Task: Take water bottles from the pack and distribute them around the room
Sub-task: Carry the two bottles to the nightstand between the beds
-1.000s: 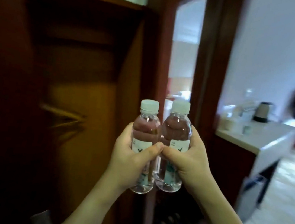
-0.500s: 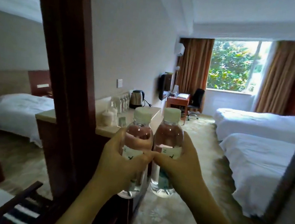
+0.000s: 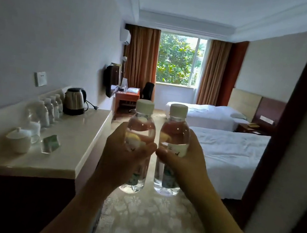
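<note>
I hold two small clear water bottles with white caps upright in front of me, side by side and a little apart. My left hand (image 3: pixel 120 160) grips the left bottle (image 3: pixel 142 123) round its middle. My right hand (image 3: pixel 185 165) grips the right bottle (image 3: pixel 175 127) the same way, thumb across the label. The two thumbs nearly meet between the bottles. A row of several more water bottles (image 3: pixel 51 108) stands on the pale counter (image 3: pixel 81 137) at the left, against the wall.
On the counter stand an electric kettle (image 3: pixel 74 100), a lidded white cup (image 3: pixel 18 139) and a glass. Two white beds (image 3: pixel 228 155) fill the right side. A desk (image 3: pixel 127 96) and chair stand by the far window. Patterned carpet (image 3: pixel 148 217) runs ahead; a dark door frame (image 3: pixel 286 150) edges the right.
The view has swung from a dark wardrobe and mirror round into the room and moved forward along the counter. Both hands keep the same grip on the bottles, which now stand slightly apart.
</note>
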Tool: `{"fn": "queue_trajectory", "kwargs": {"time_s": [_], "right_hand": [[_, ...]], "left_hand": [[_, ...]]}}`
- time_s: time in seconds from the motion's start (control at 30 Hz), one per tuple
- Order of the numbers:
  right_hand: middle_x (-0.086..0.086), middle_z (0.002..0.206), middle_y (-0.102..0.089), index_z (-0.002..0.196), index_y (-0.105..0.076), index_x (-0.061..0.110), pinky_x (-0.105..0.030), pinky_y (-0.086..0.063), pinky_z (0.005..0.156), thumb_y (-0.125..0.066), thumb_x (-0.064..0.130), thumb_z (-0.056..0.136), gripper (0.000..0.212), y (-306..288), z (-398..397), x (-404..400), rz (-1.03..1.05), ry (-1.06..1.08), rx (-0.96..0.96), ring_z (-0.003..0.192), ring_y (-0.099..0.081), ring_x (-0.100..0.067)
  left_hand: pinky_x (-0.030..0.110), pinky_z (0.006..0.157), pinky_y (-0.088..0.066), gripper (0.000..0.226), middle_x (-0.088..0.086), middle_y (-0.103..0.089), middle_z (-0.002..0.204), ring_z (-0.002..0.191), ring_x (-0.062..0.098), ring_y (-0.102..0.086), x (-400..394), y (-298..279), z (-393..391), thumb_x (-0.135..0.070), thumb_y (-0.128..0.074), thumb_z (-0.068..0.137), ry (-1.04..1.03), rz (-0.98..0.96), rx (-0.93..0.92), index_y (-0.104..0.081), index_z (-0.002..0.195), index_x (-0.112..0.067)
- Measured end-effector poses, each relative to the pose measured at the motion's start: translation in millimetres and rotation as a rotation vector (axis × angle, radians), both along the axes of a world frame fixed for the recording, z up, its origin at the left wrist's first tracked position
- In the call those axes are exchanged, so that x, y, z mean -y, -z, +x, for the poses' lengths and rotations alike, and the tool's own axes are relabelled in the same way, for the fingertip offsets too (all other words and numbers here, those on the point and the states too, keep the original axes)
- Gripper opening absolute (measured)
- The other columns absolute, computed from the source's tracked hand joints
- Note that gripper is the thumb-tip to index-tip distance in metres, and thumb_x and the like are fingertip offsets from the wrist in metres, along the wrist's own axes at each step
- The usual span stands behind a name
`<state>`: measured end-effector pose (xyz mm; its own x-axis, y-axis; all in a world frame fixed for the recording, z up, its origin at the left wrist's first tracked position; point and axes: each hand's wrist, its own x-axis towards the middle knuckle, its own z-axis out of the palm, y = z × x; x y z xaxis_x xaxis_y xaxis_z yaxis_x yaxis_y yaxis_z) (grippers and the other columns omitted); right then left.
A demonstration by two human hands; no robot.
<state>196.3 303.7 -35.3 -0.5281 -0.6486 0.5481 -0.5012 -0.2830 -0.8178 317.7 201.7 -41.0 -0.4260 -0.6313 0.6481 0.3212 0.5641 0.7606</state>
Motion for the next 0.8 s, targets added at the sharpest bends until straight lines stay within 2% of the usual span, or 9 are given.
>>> {"fn": "queue_trajectory", "kwargs": {"time_s": [0.13,0.2,0.27,0.37,0.53,0.67,0.8], "right_hand": [[0.012,0.109,-0.063,0.113,-0.053,0.033,-0.001,-0.046,0.073,-0.081,0.021,0.076,0.048,8,-71,41,0.008,0.067,-0.023,0.097,-0.061,0.003],[0.007,0.111,-0.064,0.115,-0.054,0.029,-0.004,-0.048,0.076,-0.081,0.023,0.073,0.05,16,-111,64,-0.018,0.087,-0.003,0.098,-0.063,-0.002],[0.005,0.109,-0.065,0.113,-0.056,0.028,-0.006,-0.049,0.076,-0.08,0.026,0.07,0.049,22,-156,91,-0.042,0.102,0.001,0.097,-0.063,-0.003],[0.002,0.107,-0.065,0.109,-0.056,0.029,-0.006,-0.049,0.074,-0.082,0.019,0.071,0.047,30,-224,134,-0.072,0.109,-0.009,0.095,-0.064,-0.003],[0.007,0.102,-0.064,0.114,-0.054,0.021,-0.005,-0.048,0.073,-0.082,0.006,0.071,0.053,15,-321,202,-0.102,0.025,-0.018,0.093,-0.064,0.002],[0.004,0.105,-0.065,0.114,-0.055,0.023,-0.01,-0.051,0.074,-0.077,0.022,0.066,0.053,-4,-380,268,-0.119,0.009,-0.033,0.095,-0.065,-0.004],[0.005,0.105,-0.064,0.111,-0.054,0.029,-0.01,-0.051,0.072,-0.075,0.025,0.068,0.048,-4,-431,345,-0.123,-0.006,-0.04,0.096,-0.064,-0.005]], "left_hand": [[0.027,0.061,-0.059,0.053,-0.005,-0.075,0.086,0.078,0.012,-0.074,48,5,-75,-0.029,-0.08,0.065,0.118,0.019,-0.009,-0.063,0.112,-0.011],[0.03,0.06,-0.06,0.052,-0.001,-0.074,0.088,0.079,0.018,-0.075,72,12,-116,-0.034,-0.079,0.066,0.146,0.008,0.01,-0.062,0.112,-0.014],[0.027,0.059,-0.06,0.048,-0.004,-0.074,0.088,0.079,0.017,-0.075,96,17,-158,-0.036,-0.078,0.066,0.151,0.007,0.027,-0.062,0.109,-0.02],[0.029,0.059,-0.06,0.037,-0.002,-0.073,0.09,0.079,0.018,-0.075,132,21,-224,-0.024,-0.074,0.071,0.176,0.015,0.045,-0.06,0.106,-0.021],[0.033,0.059,-0.061,0.046,0.009,-0.071,0.093,0.081,0.024,-0.075,203,3,-319,-0.024,-0.078,0.072,0.132,0.038,0.022,-0.061,0.112,-0.011],[0.026,0.057,-0.059,0.04,0.009,-0.071,0.092,0.078,0.022,-0.074,263,-13,-371,-0.025,-0.079,0.074,0.108,0.042,0.003,-0.061,0.108,-0.017],[0.027,0.058,-0.059,0.035,0.001,-0.072,0.089,0.081,0.022,-0.074,338,-12,-416,-0.026,-0.074,0.071,0.081,0.033,-0.006,-0.062,0.104,-0.028]]}}
